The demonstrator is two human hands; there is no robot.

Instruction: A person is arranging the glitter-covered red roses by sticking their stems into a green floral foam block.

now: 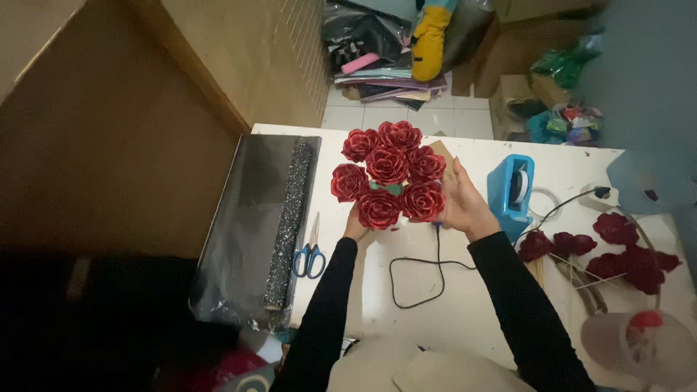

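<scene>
Roses [388, 172], glossy red and bunched into a tight bouquet of seven blooms, sit at the middle of the white table [465, 305], held up between both hands. At the bouquet's 7 o'clock the left hand [355, 226] is mostly hidden beneath the blooms, with only part of it and the wrist showing; it appears to be gripping the bunch from below, though how its fingers lie cannot be told. At 3 o'clock the right hand [462, 205] lies flat against the side of the outer roses, fingers pointing up and together, pressing in on the bunch rather than wrapped around it. Both arms wear black sleeves.

A small green patch shows between the centre roses. From the bouquet's 9 o'clock, a sheet of dark wrapping film [243, 225] lies along the table's left edge with a glittery black roll [288, 225] on top of it. Blue-handled scissors [311, 250] rest just beside the roll, at the bouquet's 8 o'clock. A blue tape dispenser [510, 190] stands near the right hand, at its 3 o'clock. A black cord [421, 283] loops across the table at 6 o'clock. Loose red roses on sticks [602, 254] lie well apart at 4 o'clock, with a clear container [635, 345] beyond them at the table's near right corner.
</scene>
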